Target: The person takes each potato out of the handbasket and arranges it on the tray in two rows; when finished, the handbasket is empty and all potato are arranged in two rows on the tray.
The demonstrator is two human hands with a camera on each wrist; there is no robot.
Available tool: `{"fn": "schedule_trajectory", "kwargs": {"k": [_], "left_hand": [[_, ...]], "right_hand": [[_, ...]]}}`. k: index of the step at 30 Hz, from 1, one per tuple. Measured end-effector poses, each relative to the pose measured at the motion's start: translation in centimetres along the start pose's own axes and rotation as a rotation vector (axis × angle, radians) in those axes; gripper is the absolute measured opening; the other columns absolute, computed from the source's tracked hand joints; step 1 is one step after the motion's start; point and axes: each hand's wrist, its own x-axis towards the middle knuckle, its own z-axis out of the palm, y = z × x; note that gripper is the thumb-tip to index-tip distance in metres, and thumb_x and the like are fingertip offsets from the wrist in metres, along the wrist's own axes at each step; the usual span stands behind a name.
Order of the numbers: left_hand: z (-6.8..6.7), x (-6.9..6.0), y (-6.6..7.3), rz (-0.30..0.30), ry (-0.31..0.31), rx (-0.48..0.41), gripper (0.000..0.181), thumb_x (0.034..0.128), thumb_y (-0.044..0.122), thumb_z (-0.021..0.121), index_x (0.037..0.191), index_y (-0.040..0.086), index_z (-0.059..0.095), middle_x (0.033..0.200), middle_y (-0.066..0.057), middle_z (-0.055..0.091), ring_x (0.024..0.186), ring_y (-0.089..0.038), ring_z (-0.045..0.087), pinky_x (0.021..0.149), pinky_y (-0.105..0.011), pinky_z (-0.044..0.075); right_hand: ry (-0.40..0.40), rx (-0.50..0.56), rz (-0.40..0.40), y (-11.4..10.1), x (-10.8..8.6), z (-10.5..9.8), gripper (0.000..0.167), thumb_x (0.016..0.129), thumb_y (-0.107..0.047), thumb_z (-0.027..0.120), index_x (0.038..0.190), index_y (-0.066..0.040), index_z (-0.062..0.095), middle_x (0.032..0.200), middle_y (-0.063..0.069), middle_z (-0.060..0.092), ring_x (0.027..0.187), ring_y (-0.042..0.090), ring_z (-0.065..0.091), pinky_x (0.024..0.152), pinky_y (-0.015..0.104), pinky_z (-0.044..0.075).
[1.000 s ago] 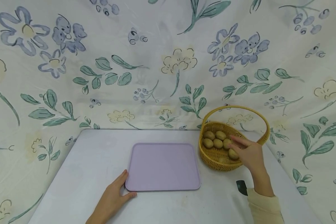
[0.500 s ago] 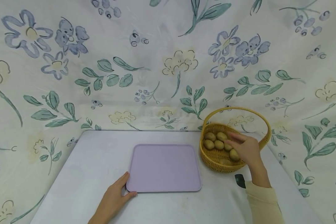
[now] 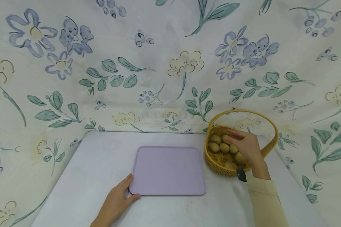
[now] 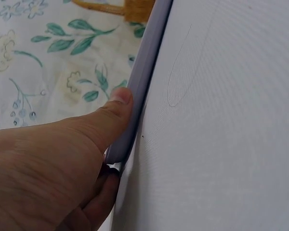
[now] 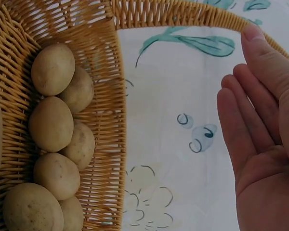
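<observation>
A flat lilac tray [image 3: 168, 170] lies on the white table. My left hand [image 3: 115, 198] holds its near left corner, thumb along the front edge and fingers at the left side. Up close in the left wrist view, the thumb [image 4: 119, 103] lies on the tray's rim. On the right stands a woven basket [image 3: 220, 170] with a tall hoop handle, holding several potatoes [image 3: 224, 148]. Over the basket is my right hand [image 3: 248, 148], with fingers extended. The right wrist view shows nothing in its palm and a gap between the hand and the potatoes.
The basket's handle [image 3: 244, 111] arches high behind the right hand. A floral cloth [image 3: 159, 63] hangs behind the table and at its sides. Near the right sleeve a small dark object [image 3: 241, 175] shows, perhaps part of the wrist camera.
My right hand has shifted a little left and farther over the basket, its fingers staying extended. The left hand keeps its place at the tray corner. The head view has shifted slightly.
</observation>
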Motion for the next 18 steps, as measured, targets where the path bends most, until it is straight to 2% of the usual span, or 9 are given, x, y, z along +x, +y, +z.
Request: {"fn": "schedule_trajectory", "kwargs": {"k": [2,4,7,9,11,14,18], "left_hand": [[0.0,0.0,0.0,-0.005,0.0,-0.001,0.089,0.0837,0.047,0.08,0.15,-0.001,0.046,0.158,-0.016,0.045,0.142,-0.038,0.048,0.117,-0.052,0.043],[0.1,0.0,-0.1,-0.006,0.002,0.001,0.089,0.0834,0.046,0.081,0.15,-0.001,0.046,0.158,-0.016,0.045,0.142,-0.038,0.048,0.117,-0.052,0.043],[0.2,0.1,-0.1,-0.011,0.003,0.005,0.089,0.0832,0.047,0.081,0.15,-0.001,0.046,0.158,-0.015,0.045,0.142,-0.037,0.049,0.117,-0.051,0.044],[0.2,0.0,0.0,-0.013,0.005,0.006,0.09,0.083,0.049,0.08,0.15,-0.001,0.046,0.157,-0.016,0.046,0.142,-0.037,0.049,0.117,-0.051,0.044],[0.1,0.0,0.1,-0.016,0.005,0.009,0.09,0.083,0.05,0.079,0.15,-0.001,0.047,0.157,-0.016,0.046,0.142,-0.038,0.05,0.117,-0.052,0.044],[0.2,0.0,0.2,-0.016,0.014,0.018,0.09,0.0825,0.05,0.08,0.149,-0.001,0.048,0.156,-0.016,0.047,0.141,-0.038,0.051,0.116,-0.051,0.044],[0.2,0.1,0.4,-0.012,0.028,0.028,0.09,0.0815,0.048,0.082,0.148,-0.002,0.049,0.155,-0.017,0.049,0.14,-0.038,0.052,0.115,-0.051,0.046]], "right_hand": [[-0.01,-0.003,-0.006,0.1,0.4,-0.1,0.068,0.086,-0.062,0.073,0.135,-0.016,0.068,0.131,0.006,0.071,0.106,-0.004,0.068,0.103,0.034,0.057],[-0.016,-0.009,-0.023,0.3,0.9,-0.1,0.065,0.086,-0.059,0.074,0.134,-0.015,0.069,0.13,0.007,0.072,0.097,-0.014,0.063,0.097,0.024,0.059],[-0.034,-0.01,-0.041,0.5,1.5,-0.2,0.065,0.086,-0.059,0.075,0.133,-0.014,0.069,0.128,0.008,0.072,0.091,-0.019,0.059,0.099,0.028,0.058],[-0.048,-0.004,-0.043,0.8,1.8,-0.3,0.066,0.086,-0.059,0.075,0.133,-0.013,0.069,0.128,0.009,0.072,0.097,-0.01,0.066,0.104,0.036,0.057],[-0.061,-0.003,-0.04,1.0,2.1,-0.3,0.07,0.085,-0.062,0.075,0.134,-0.013,0.068,0.13,0.01,0.072,0.107,0.006,0.07,0.109,0.05,0.052],[-0.07,-0.002,-0.039,1.3,2.4,-0.2,0.071,0.084,-0.063,0.074,0.134,-0.013,0.068,0.131,0.011,0.07,0.122,0.03,0.068,0.112,0.052,0.05],[-0.088,-0.003,-0.035,1.8,2.9,-0.1,0.072,0.084,-0.063,0.074,0.135,-0.012,0.067,0.134,0.013,0.069,0.126,0.035,0.064,0.113,0.055,0.047]]}}
